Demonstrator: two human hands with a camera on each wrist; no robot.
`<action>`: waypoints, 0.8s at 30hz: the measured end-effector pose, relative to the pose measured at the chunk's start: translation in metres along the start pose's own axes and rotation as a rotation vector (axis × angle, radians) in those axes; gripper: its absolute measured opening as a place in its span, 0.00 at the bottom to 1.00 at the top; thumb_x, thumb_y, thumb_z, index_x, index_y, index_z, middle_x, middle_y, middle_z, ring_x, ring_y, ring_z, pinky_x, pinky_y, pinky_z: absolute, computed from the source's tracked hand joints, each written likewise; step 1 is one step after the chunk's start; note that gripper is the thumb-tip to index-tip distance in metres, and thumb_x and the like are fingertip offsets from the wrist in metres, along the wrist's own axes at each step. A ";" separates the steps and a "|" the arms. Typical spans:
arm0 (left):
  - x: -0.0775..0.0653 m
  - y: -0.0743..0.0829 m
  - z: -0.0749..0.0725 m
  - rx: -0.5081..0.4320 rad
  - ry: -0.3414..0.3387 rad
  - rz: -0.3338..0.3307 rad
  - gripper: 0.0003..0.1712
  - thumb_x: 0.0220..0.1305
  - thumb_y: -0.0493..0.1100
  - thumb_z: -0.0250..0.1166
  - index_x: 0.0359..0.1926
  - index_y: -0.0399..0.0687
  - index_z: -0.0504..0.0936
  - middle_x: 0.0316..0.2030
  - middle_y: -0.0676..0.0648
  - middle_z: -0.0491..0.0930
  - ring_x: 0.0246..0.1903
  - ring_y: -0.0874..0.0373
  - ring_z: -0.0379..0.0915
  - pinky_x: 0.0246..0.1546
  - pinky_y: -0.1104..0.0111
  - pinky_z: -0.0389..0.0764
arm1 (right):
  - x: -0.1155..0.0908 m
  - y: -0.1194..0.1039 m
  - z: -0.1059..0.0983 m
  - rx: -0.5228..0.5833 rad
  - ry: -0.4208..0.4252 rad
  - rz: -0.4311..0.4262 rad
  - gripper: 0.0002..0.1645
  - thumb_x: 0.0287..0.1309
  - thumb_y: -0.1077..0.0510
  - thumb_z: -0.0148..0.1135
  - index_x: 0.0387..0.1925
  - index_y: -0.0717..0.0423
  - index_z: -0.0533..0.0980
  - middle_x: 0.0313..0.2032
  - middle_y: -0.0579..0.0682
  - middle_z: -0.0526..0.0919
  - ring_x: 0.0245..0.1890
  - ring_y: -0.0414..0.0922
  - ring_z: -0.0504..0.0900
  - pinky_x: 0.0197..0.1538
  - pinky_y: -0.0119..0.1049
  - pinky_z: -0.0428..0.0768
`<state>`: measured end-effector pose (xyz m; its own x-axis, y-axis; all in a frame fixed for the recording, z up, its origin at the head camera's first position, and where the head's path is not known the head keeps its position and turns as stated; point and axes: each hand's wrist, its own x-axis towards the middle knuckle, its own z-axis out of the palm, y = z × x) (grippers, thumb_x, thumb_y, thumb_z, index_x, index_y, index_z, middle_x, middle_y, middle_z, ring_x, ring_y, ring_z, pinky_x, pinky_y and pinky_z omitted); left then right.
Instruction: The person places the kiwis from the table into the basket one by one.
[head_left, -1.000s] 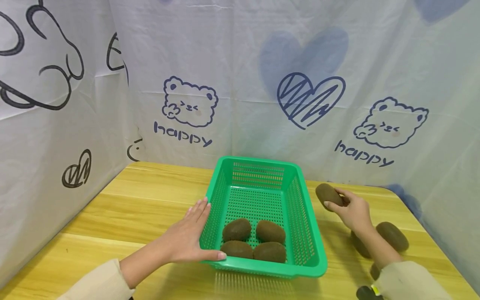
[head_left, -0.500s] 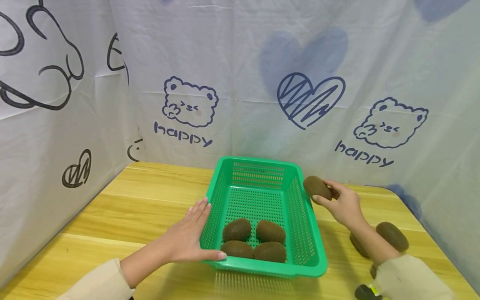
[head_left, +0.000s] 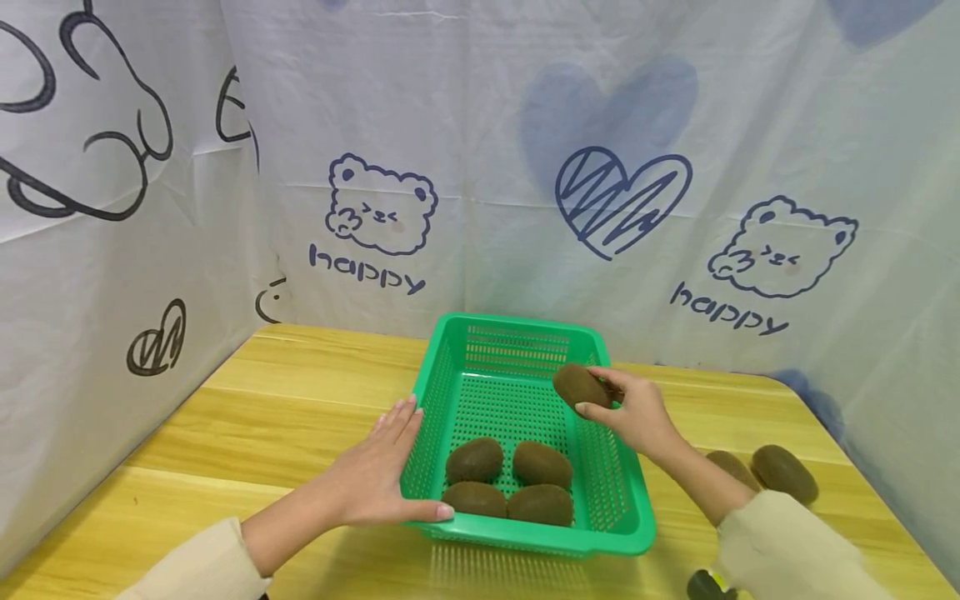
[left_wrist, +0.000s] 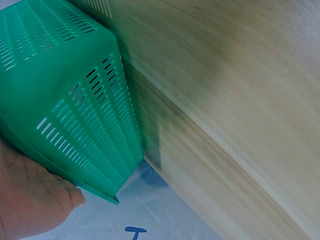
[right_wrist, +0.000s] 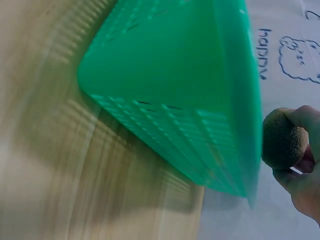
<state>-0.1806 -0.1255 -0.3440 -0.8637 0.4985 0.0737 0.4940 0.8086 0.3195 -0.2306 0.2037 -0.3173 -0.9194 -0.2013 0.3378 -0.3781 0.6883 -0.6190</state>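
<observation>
The left hand (head_left: 373, 483) is resting spread against the green basket (head_left: 540, 539) at eight o'clock — probably steadying it. The right hand (head_left: 641, 412) is pinching a kiwi (head_left: 577, 387) by one end over two o'clock, likely for easy release; four kiwis (head_left: 474, 460) are lying inside at six.
</observation>
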 end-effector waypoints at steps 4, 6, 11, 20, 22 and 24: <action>0.000 0.000 0.000 -0.004 0.007 0.001 0.68 0.45 0.78 0.56 0.70 0.32 0.46 0.72 0.35 0.38 0.72 0.43 0.34 0.70 0.52 0.49 | 0.004 0.000 0.012 -0.019 -0.030 -0.039 0.30 0.51 0.63 0.66 0.56 0.69 0.71 0.49 0.66 0.79 0.46 0.58 0.80 0.43 0.44 0.83; 0.000 -0.001 0.001 -0.003 0.009 0.000 0.68 0.45 0.78 0.57 0.70 0.32 0.47 0.72 0.35 0.38 0.72 0.43 0.34 0.70 0.52 0.49 | 0.005 -0.001 0.017 -0.023 -0.040 -0.056 0.29 0.50 0.64 0.66 0.55 0.70 0.71 0.49 0.67 0.78 0.46 0.59 0.80 0.43 0.44 0.82; 0.000 0.000 0.000 -0.008 0.009 0.002 0.68 0.45 0.78 0.57 0.70 0.32 0.47 0.72 0.35 0.38 0.72 0.43 0.34 0.70 0.52 0.49 | 0.010 -0.001 0.030 -0.059 -0.084 -0.075 0.28 0.50 0.65 0.66 0.54 0.72 0.71 0.51 0.68 0.77 0.47 0.60 0.79 0.44 0.46 0.82; -0.002 0.000 0.000 -0.016 0.001 -0.010 0.68 0.45 0.78 0.56 0.70 0.33 0.46 0.72 0.35 0.38 0.72 0.43 0.34 0.70 0.52 0.49 | 0.017 0.002 0.049 -0.192 -0.227 -0.106 0.26 0.51 0.66 0.65 0.52 0.71 0.72 0.50 0.65 0.78 0.48 0.58 0.78 0.46 0.47 0.79; -0.002 0.000 0.000 -0.012 0.001 -0.008 0.68 0.45 0.78 0.56 0.70 0.33 0.46 0.72 0.36 0.38 0.72 0.43 0.34 0.70 0.52 0.49 | 0.018 0.003 0.052 -0.226 -0.252 -0.130 0.25 0.50 0.67 0.65 0.51 0.72 0.72 0.49 0.66 0.78 0.49 0.59 0.78 0.48 0.48 0.79; -0.001 -0.001 0.000 -0.006 0.002 -0.007 0.68 0.45 0.78 0.56 0.70 0.33 0.46 0.72 0.36 0.38 0.72 0.44 0.34 0.70 0.52 0.49 | 0.018 0.004 0.055 -0.242 -0.277 -0.138 0.25 0.49 0.69 0.65 0.50 0.74 0.72 0.48 0.66 0.78 0.49 0.59 0.77 0.49 0.49 0.78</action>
<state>-0.1799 -0.1269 -0.3448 -0.8674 0.4922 0.0728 0.4872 0.8103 0.3257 -0.2546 0.1642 -0.3527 -0.8684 -0.4613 0.1819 -0.4945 0.7792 -0.3850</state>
